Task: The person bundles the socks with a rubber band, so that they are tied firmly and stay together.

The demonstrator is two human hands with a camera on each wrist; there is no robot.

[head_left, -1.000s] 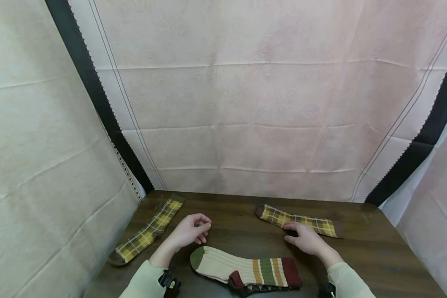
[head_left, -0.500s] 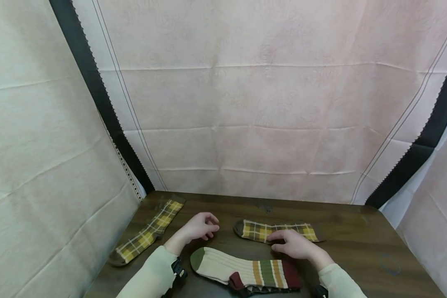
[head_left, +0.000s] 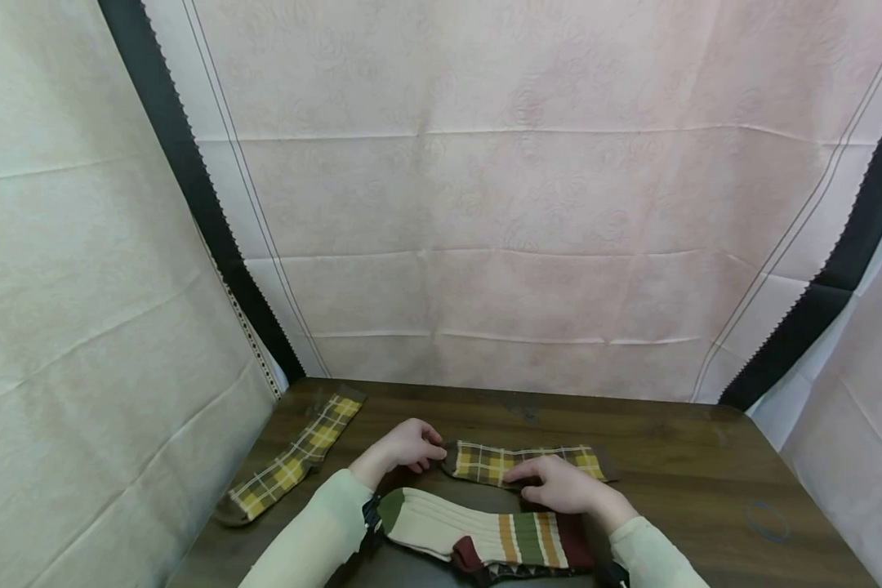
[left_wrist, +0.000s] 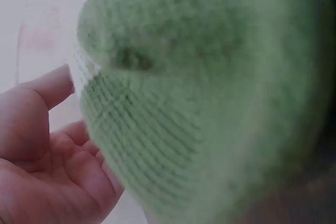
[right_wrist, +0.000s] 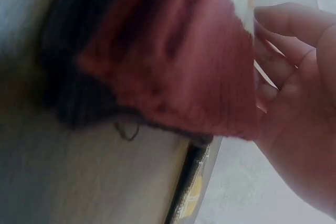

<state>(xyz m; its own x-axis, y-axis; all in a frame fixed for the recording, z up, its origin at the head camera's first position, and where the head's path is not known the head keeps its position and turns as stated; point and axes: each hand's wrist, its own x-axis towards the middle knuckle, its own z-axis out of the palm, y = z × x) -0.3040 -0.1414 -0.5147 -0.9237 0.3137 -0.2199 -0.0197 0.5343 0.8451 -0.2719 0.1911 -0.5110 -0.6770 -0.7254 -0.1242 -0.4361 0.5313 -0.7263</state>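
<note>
A yellow-and-brown plaid sock (head_left: 481, 462) lies flat on the wooden table. My right hand (head_left: 564, 488) reaches over its front edge, with the fingertips resting on the cloth. At the sock's dark toe end is my left hand (head_left: 409, 447), fingertips right at the toe and fingers loosely bent. Nearer to me lies a cream sock (head_left: 448, 523) with a green toe, striped leg and dark red cuff, on top of a darker patterned sock. Its green toe (left_wrist: 152, 108) blocks much of the left wrist view, and its red cuff (right_wrist: 189, 66) fills the middle of the right wrist view.
Another plaid sock (head_left: 294, 457) lies slanted along the table's left side. A thin bluish loop (head_left: 768, 523) shows on the tabletop at right. Pale cloth walls (head_left: 522, 245) enclose the table (head_left: 676, 506) at the back and both sides.
My right hand has slid the plaid sock left and toward me, turning it straighter. My left hand has moved right to the sock's toe end.
</note>
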